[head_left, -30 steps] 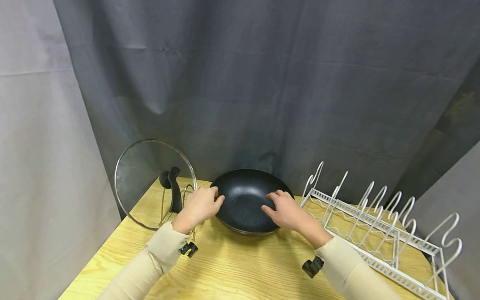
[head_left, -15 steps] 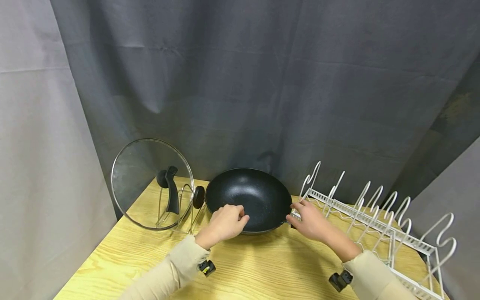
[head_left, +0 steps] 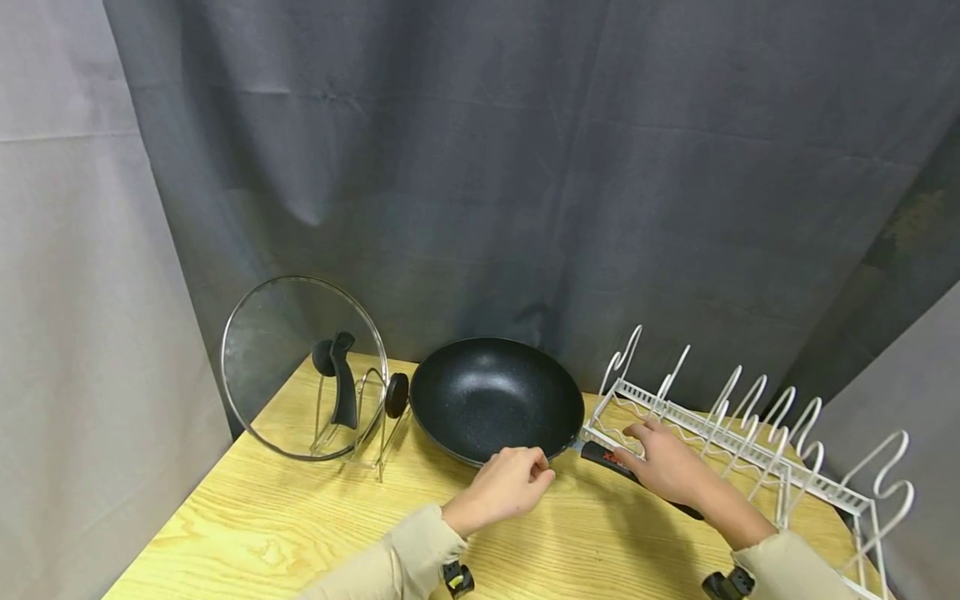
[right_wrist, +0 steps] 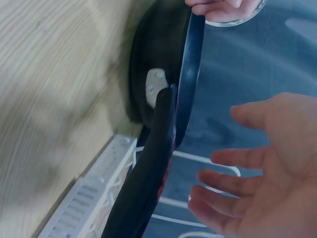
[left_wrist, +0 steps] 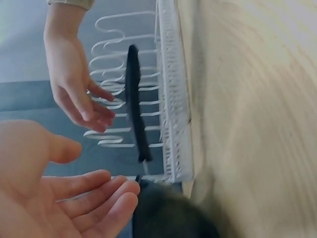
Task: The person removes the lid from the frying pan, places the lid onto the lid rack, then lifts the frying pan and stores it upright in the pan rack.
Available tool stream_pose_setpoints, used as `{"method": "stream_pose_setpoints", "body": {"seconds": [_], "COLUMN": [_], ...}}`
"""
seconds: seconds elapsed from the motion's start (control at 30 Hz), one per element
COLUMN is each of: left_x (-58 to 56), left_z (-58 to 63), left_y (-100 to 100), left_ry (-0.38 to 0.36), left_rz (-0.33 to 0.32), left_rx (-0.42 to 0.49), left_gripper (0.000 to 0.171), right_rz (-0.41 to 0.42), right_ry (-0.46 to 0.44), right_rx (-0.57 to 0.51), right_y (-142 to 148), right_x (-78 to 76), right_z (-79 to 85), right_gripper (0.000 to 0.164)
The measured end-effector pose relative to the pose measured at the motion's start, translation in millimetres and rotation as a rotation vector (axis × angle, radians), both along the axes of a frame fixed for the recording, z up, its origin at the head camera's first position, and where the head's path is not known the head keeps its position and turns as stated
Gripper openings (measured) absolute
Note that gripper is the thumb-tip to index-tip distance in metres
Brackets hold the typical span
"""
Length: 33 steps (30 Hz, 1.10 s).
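A black frying pan [head_left: 495,400] sits on the table, its handle [head_left: 607,458] pointing to the front right. My right hand [head_left: 667,462] hovers over that handle. In the right wrist view its fingers [right_wrist: 237,186] are relaxed and apart from the handle [right_wrist: 143,173]. My left hand [head_left: 506,487] is at the pan's front rim. In the left wrist view its fingers [left_wrist: 104,203] are loosely extended, tips right at the dark rim, with nothing held. The pan's side wall [right_wrist: 158,44] shows in the right wrist view.
A glass lid [head_left: 262,375] with a black knob and handle stands upright in a wire stand [head_left: 382,450] left of the pan. A white wire rack [head_left: 765,450] stands at the right, beyond the handle. A grey curtain [head_left: 480,183] hangs behind the wooden table [head_left: 247,517].
Both hands have moved rightward: the right from over the pan to above its handle, the left from beside the lid stand to the pan's front rim. The pan's handle has come into view.
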State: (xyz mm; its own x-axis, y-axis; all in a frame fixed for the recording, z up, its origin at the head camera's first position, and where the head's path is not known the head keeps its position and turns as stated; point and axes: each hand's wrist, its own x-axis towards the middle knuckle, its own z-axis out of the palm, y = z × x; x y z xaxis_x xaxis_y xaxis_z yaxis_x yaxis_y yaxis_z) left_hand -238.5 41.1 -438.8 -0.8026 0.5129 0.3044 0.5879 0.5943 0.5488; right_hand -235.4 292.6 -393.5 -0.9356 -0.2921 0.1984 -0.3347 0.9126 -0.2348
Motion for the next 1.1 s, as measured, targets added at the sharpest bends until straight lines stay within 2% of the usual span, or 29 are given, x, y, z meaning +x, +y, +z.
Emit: {"method": "stream_pose_setpoints", "body": {"seconds": [0.17,0.3,0.6,0.73,0.8,0.9,1.0,1.1], "left_x": [4.2,3.9,-1.2,-2.5,-5.1,-10.0,-15.0,-19.8], "left_z": [-10.8,-18.3,-21.9,-26.5,-31.3,-37.5,-43.6,-48.8], "left_y": [18.5,35.8,71.3,84.0,92.1,105.4,116.5,123.9], "left_ry": [-0.004,-0.057,-0.372,-0.497,-0.559,-0.700,-0.844,-0.929], "left_rz": [-0.054,-0.039,0.070,0.099,0.095,0.083,0.092,0.132], "left_rx": [-0.071,-0.095,0.023,0.158,0.271,0.490,0.683,0.790], "left_gripper": [0.021,0.029,0.043,0.038,0.035,0.034,0.030,0.038], "right_rz": [-0.007,-0.021,-0.042,-0.027,-0.010,0.016,0.061,0.111], "right_ry": [0.005,-0.052,-0.178,-0.211,-0.216,-0.233,-0.293,-0.393], "right_rx": [-0.011,-0.026,-0.061,-0.082,-0.091,-0.123,-0.196,-0.309], "right_y": [15.3,22.8,41.8,50.3,54.3,59.6,63.9,68.2], "right_x": [3.3,5.4,9.9,12.6,13.0,12.9,11.0,7.9], "right_z": [-3.9,-3.9,-15.7,-19.0,-20.5,-23.5,-27.5,-32.7], "right_gripper": [0.035,0.035,0.035,0.037,0.036,0.032,0.028,0.028]}}
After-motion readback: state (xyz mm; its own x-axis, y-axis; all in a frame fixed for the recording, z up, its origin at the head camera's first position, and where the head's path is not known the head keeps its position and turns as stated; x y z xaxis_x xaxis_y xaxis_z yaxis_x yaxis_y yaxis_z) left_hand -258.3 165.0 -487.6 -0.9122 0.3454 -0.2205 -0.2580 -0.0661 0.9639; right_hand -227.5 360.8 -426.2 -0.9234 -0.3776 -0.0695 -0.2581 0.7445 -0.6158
